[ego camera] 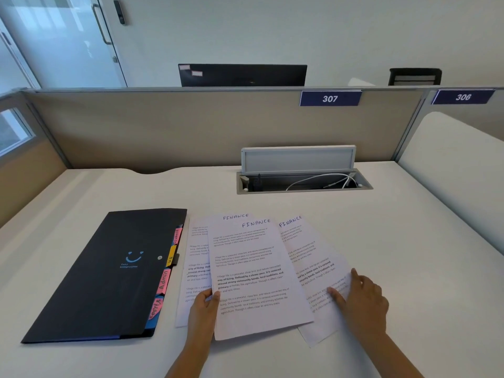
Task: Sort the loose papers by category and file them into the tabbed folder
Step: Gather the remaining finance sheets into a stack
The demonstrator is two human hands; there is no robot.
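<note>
Left hand pinched the top sheet, fingers hidden beneath. Right hand pressed flat, fingers spread, on the right sheet. Three overlapping "FINANCE" papers lay on the smooth white counter; body print illegible. Black tabbed folder lay closed alongside, left.

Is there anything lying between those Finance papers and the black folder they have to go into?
Nothing visible. The papers lie right beside the folder, with only a thin strip of bare desk between. The folder is closed, though, so it must be opened at its Finance tab. Both hands, left and right, already rest on the papers.
</note>
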